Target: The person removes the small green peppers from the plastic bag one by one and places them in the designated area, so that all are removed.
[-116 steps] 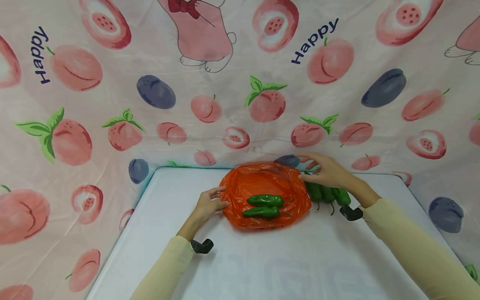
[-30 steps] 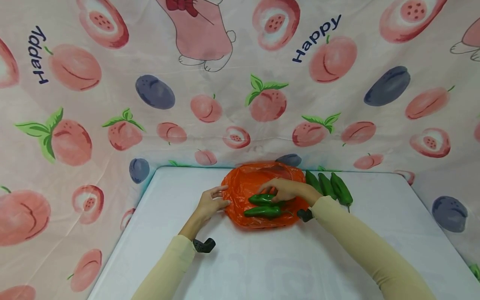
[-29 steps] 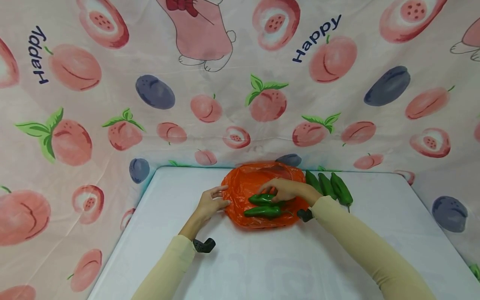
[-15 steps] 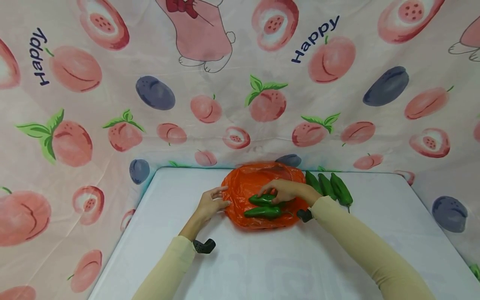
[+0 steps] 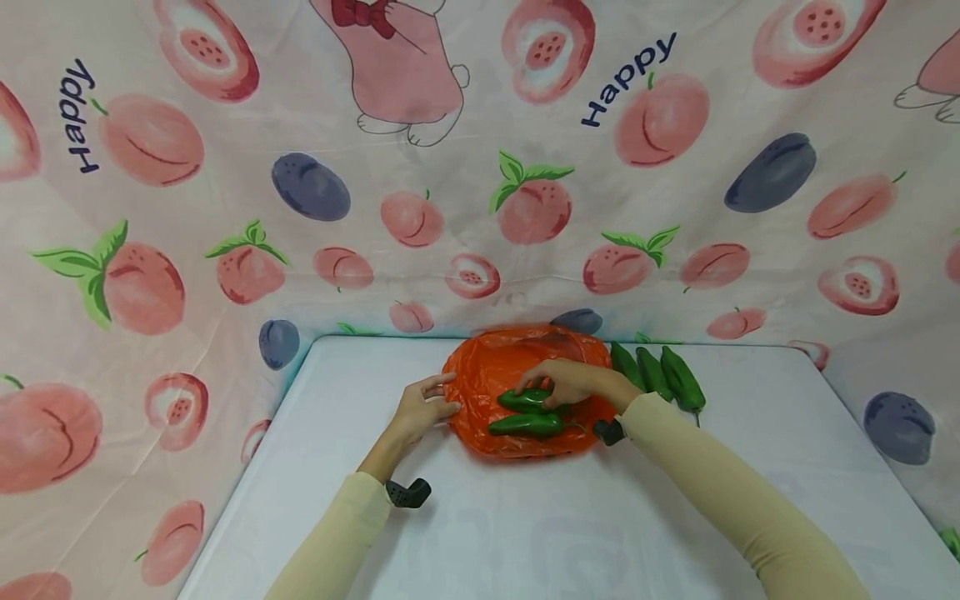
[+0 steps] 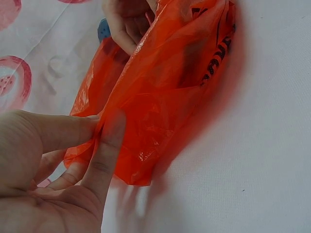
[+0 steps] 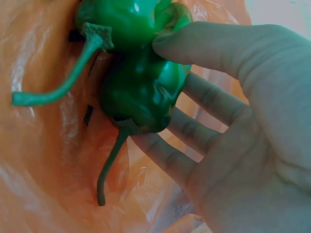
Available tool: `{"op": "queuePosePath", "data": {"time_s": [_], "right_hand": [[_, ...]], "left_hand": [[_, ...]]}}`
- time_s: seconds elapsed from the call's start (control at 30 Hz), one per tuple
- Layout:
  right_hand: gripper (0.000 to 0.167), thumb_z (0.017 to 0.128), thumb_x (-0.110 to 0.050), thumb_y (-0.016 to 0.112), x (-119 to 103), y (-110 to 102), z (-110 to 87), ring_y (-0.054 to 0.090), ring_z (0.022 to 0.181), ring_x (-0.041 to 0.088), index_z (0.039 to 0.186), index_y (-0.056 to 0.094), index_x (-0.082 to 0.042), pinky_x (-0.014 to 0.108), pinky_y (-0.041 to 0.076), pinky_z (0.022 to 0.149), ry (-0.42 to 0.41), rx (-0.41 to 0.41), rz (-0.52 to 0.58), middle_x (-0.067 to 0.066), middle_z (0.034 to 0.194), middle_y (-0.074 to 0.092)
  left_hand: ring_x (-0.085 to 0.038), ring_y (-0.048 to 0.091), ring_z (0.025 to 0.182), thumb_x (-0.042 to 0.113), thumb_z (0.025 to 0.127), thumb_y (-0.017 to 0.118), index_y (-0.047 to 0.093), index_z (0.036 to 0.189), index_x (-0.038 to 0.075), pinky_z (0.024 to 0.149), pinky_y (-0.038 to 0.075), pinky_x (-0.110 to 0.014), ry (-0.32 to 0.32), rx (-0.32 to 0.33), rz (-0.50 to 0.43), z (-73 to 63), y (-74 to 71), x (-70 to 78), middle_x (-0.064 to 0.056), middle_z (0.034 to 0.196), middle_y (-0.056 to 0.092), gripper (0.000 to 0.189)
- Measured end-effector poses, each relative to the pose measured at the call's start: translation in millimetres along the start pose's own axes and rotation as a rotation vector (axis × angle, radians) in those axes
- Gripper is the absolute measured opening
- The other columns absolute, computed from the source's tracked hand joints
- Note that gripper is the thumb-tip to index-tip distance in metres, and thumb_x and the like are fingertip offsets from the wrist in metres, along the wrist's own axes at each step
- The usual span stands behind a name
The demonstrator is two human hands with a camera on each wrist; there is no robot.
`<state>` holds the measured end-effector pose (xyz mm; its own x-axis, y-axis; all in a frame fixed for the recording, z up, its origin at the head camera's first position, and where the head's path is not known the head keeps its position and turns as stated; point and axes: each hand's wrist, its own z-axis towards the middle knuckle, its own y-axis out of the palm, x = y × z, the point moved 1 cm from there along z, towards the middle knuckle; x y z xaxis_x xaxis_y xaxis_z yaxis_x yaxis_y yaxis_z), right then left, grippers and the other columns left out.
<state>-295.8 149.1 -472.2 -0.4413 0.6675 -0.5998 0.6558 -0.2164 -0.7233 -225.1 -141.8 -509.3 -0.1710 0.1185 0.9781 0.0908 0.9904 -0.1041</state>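
An orange-red plastic bag lies spread at the back middle of the table. My left hand pinches its left edge between thumb and finger, as the left wrist view shows the bag's film caught there. On the bag lie two green peppers side by side. With my right hand I hold the farther pepper, thumb on one side and fingers on the other; the nearer pepper touches it. In the right wrist view the held pepper has its stem hanging free.
Several green peppers lie in a row right of the bag, partly behind the right forearm. A peach-printed cloth rises behind the white table.
My right hand has moved left from the row of peppers onto the farther pepper on the bag. My left hand stays at the bag's edge. The last second shows almost no movement.
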Motion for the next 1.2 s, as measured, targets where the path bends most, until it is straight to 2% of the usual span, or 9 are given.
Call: {"op": "queuePosePath", "data": {"time_s": [0.47, 0.83, 0.97, 1.07, 1.2], "right_hand": [[0.046, 0.093, -0.005, 0.074, -6, -3, 0.1, 0.055, 0.122, 0.028, 0.130, 0.068, -0.030, 0.050, 0.050, 0.103, 0.000, 0.038, -0.052, 0.005, 0.134, 0.060], [0.045, 0.091, -0.009, 0.076, -21, -14, -11.5, 0.059, 0.112, 0.025, 0.133, 0.068, -0.024, 0.044, 0.055, 0.093, -0.092, 0.138, -0.067, 0.006, 0.130, 0.063], [0.045, 0.091, -0.011, 0.077, -23, -17, -15.0, 0.060, 0.109, 0.023, 0.134, 0.067, -0.024, 0.041, 0.057, 0.090, -0.134, 0.168, -0.075, 0.002, 0.131, 0.064], [0.047, 0.091, -0.012, 0.077, -26, -19, -18.4, 0.060, 0.112, 0.023, 0.135, 0.066, -0.021, 0.042, 0.057, 0.091, -0.160, 0.194, -0.055, 0.001, 0.134, 0.063], [0.048, 0.091, -0.010, 0.077, -30, -22, -22.9, 0.059, 0.117, 0.026, 0.137, 0.065, -0.017, 0.049, 0.056, 0.095, -0.185, 0.228, 0.001, 0.002, 0.136, 0.063]], "left_hand": [[-0.018, 0.064, 0.081, -0.012, 0.086, 0.072, 0.061, 0.139, -0.002, 0.067, 0.063, -0.031, 0.022, 0.002, -0.021, -1.3, -0.1, -1.6, -0.020, 0.113, 0.058, 0.055], [-0.017, 0.067, 0.078, -0.011, 0.087, 0.072, 0.059, 0.141, -0.001, 0.069, 0.063, -0.034, 0.012, -0.013, -0.020, -1.8, 0.0, 1.7, -0.021, 0.115, 0.060, 0.056], [-0.018, 0.066, 0.081, -0.010, 0.088, 0.072, 0.060, 0.140, -0.001, 0.070, 0.063, -0.035, 0.013, -0.012, -0.018, -1.5, 0.3, 1.8, -0.021, 0.116, 0.059, 0.055], [-0.018, 0.065, 0.082, -0.010, 0.087, 0.072, 0.060, 0.140, -0.001, 0.070, 0.064, -0.036, 0.018, -0.011, -0.017, -1.4, 0.1, 1.7, -0.021, 0.115, 0.059, 0.054], [-0.018, 0.065, 0.081, -0.010, 0.087, 0.072, 0.060, 0.140, 0.000, 0.070, 0.064, -0.035, 0.015, -0.011, -0.022, -1.0, -0.1, 2.2, -0.021, 0.114, 0.059, 0.055]]}}
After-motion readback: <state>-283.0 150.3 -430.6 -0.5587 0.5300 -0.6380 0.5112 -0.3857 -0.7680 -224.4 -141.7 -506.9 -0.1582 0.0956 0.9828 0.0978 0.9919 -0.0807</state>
